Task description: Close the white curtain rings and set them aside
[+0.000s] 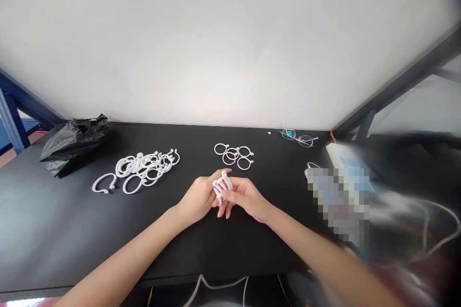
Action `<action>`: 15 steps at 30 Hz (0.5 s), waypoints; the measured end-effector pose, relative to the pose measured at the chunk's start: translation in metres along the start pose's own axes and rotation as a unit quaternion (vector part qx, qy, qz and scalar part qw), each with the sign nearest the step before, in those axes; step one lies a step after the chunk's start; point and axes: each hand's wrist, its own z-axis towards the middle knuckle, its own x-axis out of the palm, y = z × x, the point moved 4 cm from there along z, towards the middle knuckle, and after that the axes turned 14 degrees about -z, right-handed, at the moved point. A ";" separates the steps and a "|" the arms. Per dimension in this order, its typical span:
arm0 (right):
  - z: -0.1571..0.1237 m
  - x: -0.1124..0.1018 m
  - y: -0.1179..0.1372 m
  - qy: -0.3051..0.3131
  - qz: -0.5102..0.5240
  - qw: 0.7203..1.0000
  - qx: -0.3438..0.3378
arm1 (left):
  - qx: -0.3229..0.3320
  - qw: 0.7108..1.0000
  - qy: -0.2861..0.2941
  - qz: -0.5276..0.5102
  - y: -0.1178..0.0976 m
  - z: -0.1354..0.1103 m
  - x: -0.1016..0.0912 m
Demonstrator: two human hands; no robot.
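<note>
My left hand (199,197) and my right hand (246,197) meet at the middle of the black table (54,230). Both are closed around a small bunch of white plastic rings (222,185), which stick up between the fingers. A large pile of the same white rings (146,167) lies to the left, with one open ring (104,183) apart at its left end. A smaller group of closed rings (235,155) lies just beyond my hands.
A crumpled black plastic bag (74,141) sits at the far left. A pair of glasses (298,137) lies near the wall at the right. A white box (345,160), a blurred-out object and white cables (432,230) are at the right edge.
</note>
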 end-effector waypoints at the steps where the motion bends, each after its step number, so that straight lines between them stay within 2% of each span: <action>1: 0.000 0.000 0.000 -0.001 -0.003 1.000 -0.002 | -0.001 1.000 0.005 -0.006 -0.001 0.000 0.000; 5: 0.000 0.001 -0.003 -0.038 -0.015 0.999 0.020 | 0.003 1.000 0.009 0.001 -0.003 -0.001 0.001; 10: 0.000 0.001 -0.004 -0.068 -0.049 0.996 0.034 | 0.016 0.997 0.001 0.082 -0.003 -0.001 0.000; 15: -0.001 0.004 -0.002 -0.022 -0.041 0.999 0.013 | 0.008 0.996 0.041 0.075 -0.001 -0.001 -0.001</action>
